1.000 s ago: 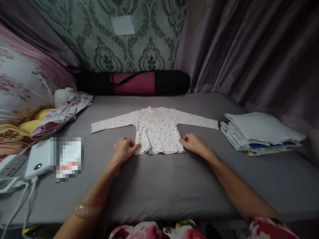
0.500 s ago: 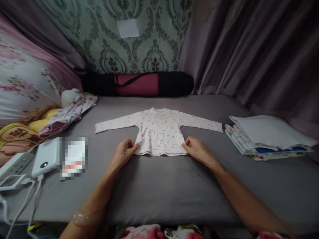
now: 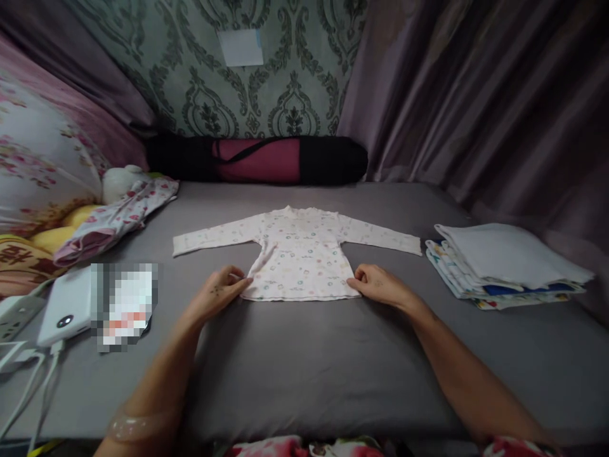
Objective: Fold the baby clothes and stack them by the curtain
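A small white long-sleeved shirt (image 3: pixel 302 254) with a fine coloured print lies spread flat on the grey sheet (image 3: pixel 304 368), its sleeves stretched out to both sides and its hem towards me. My left hand (image 3: pixel 221 289) pinches the left hem corner between thumb and fingers. At the opposite hem corner, my right hand (image 3: pixel 378 284) grips the fabric in the same way. The hem runs nearly straight between the two hands, and the body of the shirt looks smooth.
On the right sits a stack of folded cloths (image 3: pixel 514 260). A white power bank (image 3: pixel 69 308) with cables, a power strip (image 3: pixel 19 314) and a blurred-out item (image 3: pixel 127 308) lie left. Behind are a black and pink rolled bag (image 3: pixel 259 158), a crumpled printed garment (image 3: pixel 124 216) and a pillow (image 3: pixel 42 165).
My left hand has moved left, drawing its hem corner outward. The hem is wider and the creases in the shirt's body have smoothed. My right hand stays at its corner.
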`<state>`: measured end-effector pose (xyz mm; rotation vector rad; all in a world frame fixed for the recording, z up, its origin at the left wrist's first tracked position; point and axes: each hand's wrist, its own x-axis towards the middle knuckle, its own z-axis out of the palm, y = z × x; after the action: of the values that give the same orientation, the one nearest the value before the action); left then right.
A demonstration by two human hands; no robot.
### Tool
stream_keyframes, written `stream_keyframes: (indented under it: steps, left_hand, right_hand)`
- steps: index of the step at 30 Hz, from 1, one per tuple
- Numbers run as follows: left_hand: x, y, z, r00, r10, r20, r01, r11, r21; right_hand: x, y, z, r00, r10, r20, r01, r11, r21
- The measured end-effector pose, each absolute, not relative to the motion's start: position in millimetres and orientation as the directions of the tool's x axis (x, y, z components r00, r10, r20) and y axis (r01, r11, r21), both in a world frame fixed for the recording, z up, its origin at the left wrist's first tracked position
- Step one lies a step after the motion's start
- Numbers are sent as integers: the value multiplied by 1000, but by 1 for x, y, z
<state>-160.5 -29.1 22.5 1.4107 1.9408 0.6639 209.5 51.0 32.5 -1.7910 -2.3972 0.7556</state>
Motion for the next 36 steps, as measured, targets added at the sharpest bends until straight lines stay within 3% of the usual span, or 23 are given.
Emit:
stream_keyframes:
  steps: [4, 10, 20, 24, 28, 32, 36]
  left_hand:
    - [-171, 2, 25, -238, 959, -153, 695, 278, 663]
    - [-151, 56, 22, -480, 871, -107, 693, 451, 563]
    - [-125, 78, 19, -590, 800, -108, 662, 556, 502]
    - [-126, 82, 17, -545, 836, -69, 736, 516, 439]
    - [-132, 80, 13, -403, 909, 104, 898, 371, 237]
    - [-140, 75, 10, -177, 971, 161, 984, 170, 56]
    - [-153, 73, 9, -15, 982, 189, 999, 7, 39]
  right_hand:
    - [210, 87, 34, -296, 941, -165, 898, 215, -383]
    - [184, 125, 25, -185, 981, 63, 949, 194, -247]
    - [175, 127, 13, -249, 966, 73, 961, 256, -107]
    - [178, 124, 17, -316, 948, 50, 948, 317, -24]
    - [182, 125, 17, -358, 930, 76, 933, 358, 17]
    - [186, 129, 12, -374, 920, 115, 927, 373, 27]
    - [190, 130, 13, -388, 913, 124, 921, 389, 20]
